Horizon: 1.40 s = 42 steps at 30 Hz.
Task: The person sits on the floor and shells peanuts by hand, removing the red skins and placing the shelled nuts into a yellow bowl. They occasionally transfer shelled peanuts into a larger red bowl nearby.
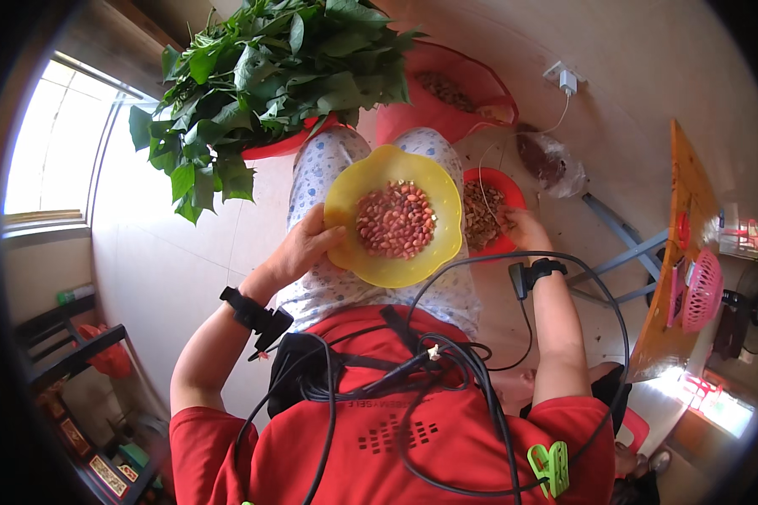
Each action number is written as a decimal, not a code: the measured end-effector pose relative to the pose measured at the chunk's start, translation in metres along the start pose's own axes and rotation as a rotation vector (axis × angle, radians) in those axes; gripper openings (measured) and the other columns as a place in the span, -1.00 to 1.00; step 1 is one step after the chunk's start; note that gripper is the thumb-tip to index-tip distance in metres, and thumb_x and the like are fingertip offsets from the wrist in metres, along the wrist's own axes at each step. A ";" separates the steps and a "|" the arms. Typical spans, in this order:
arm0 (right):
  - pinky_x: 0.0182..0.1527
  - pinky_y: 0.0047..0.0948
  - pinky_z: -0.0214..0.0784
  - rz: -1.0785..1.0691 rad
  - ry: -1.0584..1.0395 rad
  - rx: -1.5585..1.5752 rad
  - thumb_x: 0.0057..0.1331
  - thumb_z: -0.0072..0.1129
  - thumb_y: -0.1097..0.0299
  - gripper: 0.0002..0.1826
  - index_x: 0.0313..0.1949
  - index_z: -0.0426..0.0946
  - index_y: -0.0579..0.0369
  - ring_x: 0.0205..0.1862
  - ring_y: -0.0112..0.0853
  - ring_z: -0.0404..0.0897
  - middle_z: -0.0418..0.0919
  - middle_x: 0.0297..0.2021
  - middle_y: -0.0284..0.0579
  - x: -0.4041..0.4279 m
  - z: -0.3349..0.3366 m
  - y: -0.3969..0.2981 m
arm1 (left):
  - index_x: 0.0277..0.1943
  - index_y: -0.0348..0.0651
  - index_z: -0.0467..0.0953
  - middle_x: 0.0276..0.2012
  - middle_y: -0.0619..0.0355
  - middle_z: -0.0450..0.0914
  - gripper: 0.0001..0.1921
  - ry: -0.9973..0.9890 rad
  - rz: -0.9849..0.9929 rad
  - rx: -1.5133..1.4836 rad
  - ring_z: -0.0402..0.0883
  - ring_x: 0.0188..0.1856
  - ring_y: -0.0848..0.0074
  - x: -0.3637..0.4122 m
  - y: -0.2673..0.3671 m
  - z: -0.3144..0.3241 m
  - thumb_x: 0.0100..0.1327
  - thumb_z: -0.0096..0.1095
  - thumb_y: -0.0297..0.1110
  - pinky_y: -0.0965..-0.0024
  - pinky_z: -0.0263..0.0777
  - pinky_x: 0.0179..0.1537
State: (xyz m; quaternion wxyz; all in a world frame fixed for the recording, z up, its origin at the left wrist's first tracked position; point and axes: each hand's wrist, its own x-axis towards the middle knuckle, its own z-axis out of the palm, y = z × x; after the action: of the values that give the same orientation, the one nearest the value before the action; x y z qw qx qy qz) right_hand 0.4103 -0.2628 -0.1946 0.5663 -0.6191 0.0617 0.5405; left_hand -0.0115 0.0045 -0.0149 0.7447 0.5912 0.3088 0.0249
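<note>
My left hand (pixel 297 249) grips the left rim of a yellow scalloped plastic bowl (pixel 391 276), thumb on the inside. The bowl is over my lap and contains shelled red-skinned peanuts (pixel 395 221). My right hand (pixel 525 228) is at the right edge of a red basin (pixel 515 183) beside my right knee, its fingers bent over the rim. What those fingers hold, if anything, is too small to make out. In the basin lie light brown pieces that look like peanut shells or unshelled peanuts (pixel 480 214).
Leafy green stems (pixel 278 82) heap over a red container (pixel 284 148) ahead on the left. A larger red basin (pixel 410 113) stands beyond my knees. A white charging cable (pixel 565 113) runs from the wall. Black cables (pixel 480 372) loop across my torso. A folding wooden table (pixel 676 252) is right.
</note>
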 end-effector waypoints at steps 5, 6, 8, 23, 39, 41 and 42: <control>-0.30 -0.38 0.49 0.036 0.042 -0.065 0.38 0.00 0.51 -0.74 0.03 0.52 0.22 -0.24 -0.34 0.61 0.59 -0.18 -0.10 0.020 -0.015 0.014 | 0.24 -0.34 0.29 -0.02 0.06 0.56 -0.61 0.007 0.003 0.028 0.63 -0.03 0.47 0.002 0.001 0.000 0.49 0.07 -0.29 0.40 0.62 -0.15; -0.27 -0.36 0.51 0.010 0.001 -0.019 0.39 0.03 0.45 -0.73 0.05 0.50 0.20 -0.23 -0.31 0.61 0.58 -0.14 -0.08 0.018 -0.014 0.015 | 0.24 -0.34 0.30 -0.01 0.06 0.56 -0.61 0.009 -0.019 0.005 0.62 -0.02 0.48 0.002 0.002 0.001 0.49 0.07 -0.29 0.40 0.60 -0.12; -0.21 -0.31 0.56 0.053 0.091 0.125 0.41 0.10 0.34 -0.68 0.10 0.47 0.16 -0.20 -0.27 0.60 0.55 -0.06 -0.05 0.013 -0.006 0.018 | 0.24 -0.34 0.31 0.00 0.07 0.57 -0.61 0.016 -0.039 -0.017 0.60 0.00 0.49 0.000 0.004 0.001 0.48 0.08 -0.30 0.41 0.56 -0.06; -0.37 -0.43 0.47 -0.562 0.288 -0.524 0.48 -0.05 0.45 -0.69 0.16 0.49 0.15 -0.49 -0.48 0.54 0.61 -0.23 -0.19 -0.071 0.094 -0.043 | 0.30 -0.33 0.31 0.06 0.07 0.57 -0.52 0.030 -0.044 0.023 0.56 0.07 0.50 -0.001 0.003 -0.002 0.44 0.14 -0.27 0.38 0.47 0.11; 0.07 -0.15 0.46 -1.023 -0.235 -1.850 0.11 0.46 0.05 -0.08 0.34 0.22 0.21 0.03 -0.02 0.53 0.33 0.08 0.10 -0.177 0.294 -0.046 | 0.30 -0.35 0.24 0.03 -0.02 0.58 -0.47 -0.062 0.007 -0.066 0.66 -0.04 0.41 -0.005 -0.001 -0.005 0.43 0.15 -0.19 0.37 0.66 -0.17; 0.02 -0.16 0.48 -1.054 -0.282 -1.808 0.14 0.45 0.13 -0.22 0.25 0.28 0.18 -0.02 -0.01 0.55 0.36 0.04 0.11 -0.169 0.294 -0.043 | 0.30 -0.35 0.22 0.01 -0.04 0.58 -0.46 -0.060 -0.025 -0.080 0.68 -0.07 0.39 -0.005 -0.003 -0.005 0.43 0.15 -0.18 0.36 0.67 -0.22; -0.02 -0.17 0.50 -1.076 -0.309 -1.785 0.15 0.45 0.17 -0.30 0.19 0.32 0.18 -0.06 -0.01 0.56 0.38 0.02 0.11 -0.165 0.295 -0.041 | 0.30 -0.35 0.22 0.00 -0.05 0.59 -0.46 -0.065 -0.028 -0.075 0.70 -0.08 0.38 -0.004 -0.004 -0.005 0.43 0.15 -0.18 0.35 0.68 -0.24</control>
State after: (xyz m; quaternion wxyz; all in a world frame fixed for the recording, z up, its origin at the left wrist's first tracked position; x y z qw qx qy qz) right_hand 0.1947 -0.1103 0.0198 0.0719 -0.6817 -0.7144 0.1401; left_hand -0.0187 0.0062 -0.0171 0.7763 0.5589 0.2916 0.0066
